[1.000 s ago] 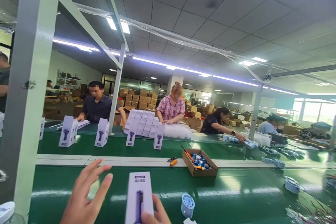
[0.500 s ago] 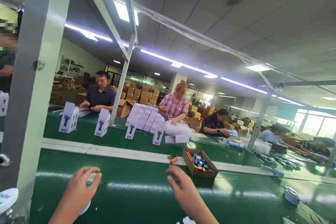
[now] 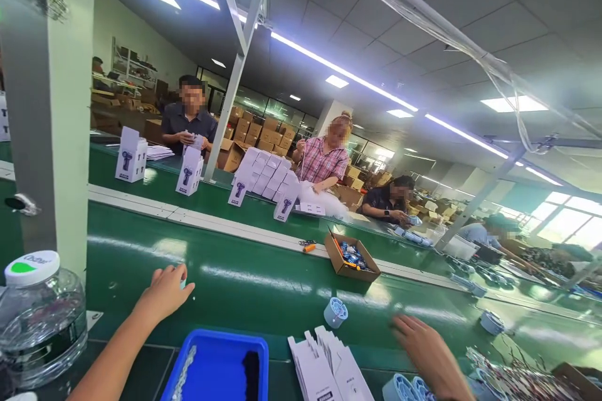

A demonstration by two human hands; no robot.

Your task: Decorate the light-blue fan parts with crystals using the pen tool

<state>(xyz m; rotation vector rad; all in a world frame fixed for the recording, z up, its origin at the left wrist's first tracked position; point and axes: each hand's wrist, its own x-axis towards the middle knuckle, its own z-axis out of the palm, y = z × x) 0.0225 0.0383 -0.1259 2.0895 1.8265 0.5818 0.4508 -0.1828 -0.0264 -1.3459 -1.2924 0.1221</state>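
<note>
Just beyond the far left corner of the blue tray (image 3: 214, 368), a small pale-blue piece (image 3: 183, 284) peeks out on the green belt (image 3: 263, 279) at the tips of the left hand (image 3: 163, 292). Most of it is hidden, so its shape and long axis cannot be told. The fingers are curled down over it and touching it, but I cannot tell whether they have actually closed on it. Of the 2 hands this one is plainly the nearer. The right hand (image 3: 426, 351) lies well off to the right of the tray, palm down, fingers loosely spread and holding nothing. Between that hand and the tray, a little farther out on the belt, stands 1 round fan piece (image 3: 335, 312), a short drum on its end, apart from both hands and just ahead of the right fingertips. A fanned stack of flat white cartons (image 3: 324, 366) lies right beside the tray's right edge, and more round fan pieces (image 3: 399, 388) lie beyond the stack, under the right wrist. Farther up the belt from the tray is an open cardboard box (image 3: 352, 257) of small parts, and left of the tray stands a clear jar (image 3: 40, 316) with a white lid.
</note>
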